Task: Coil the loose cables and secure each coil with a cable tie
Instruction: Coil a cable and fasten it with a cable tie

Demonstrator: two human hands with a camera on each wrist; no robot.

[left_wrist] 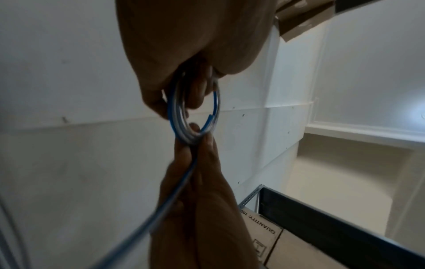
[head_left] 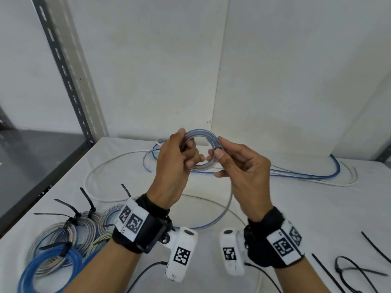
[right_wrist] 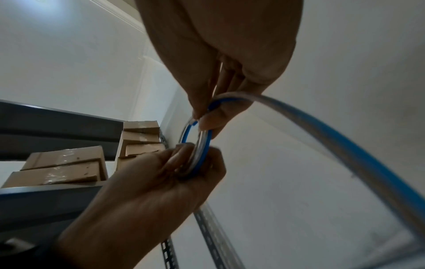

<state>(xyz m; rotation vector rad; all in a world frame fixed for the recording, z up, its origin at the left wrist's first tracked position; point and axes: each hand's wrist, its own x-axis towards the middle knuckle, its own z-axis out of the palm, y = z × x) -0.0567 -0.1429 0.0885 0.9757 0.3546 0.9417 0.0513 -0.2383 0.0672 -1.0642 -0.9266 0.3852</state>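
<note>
White wall (head_left: 148,60) fills the upper frame, a slotted metal upright (head_left: 63,66) at upper left. White counter (head_left: 296,218) across the lower half. Finished coils (head_left: 63,240), already tied, lower left; loose cables (head_left: 306,176) mid-right; spare cable ties (head_left: 347,269) lower right, likely within reach for fastening. Small coil (head_left: 202,151), clear with a blue stripe, raised at frame centre above the counter, its free tail (head_left: 224,208) trailing down to the surface. Left hand (head_left: 173,163): fingers curled round the coil's left side, presumably keeping the turns together. Right hand (head_left: 243,172): thumb and forefinger pinching the right side, other fingers loosely spread.
</note>
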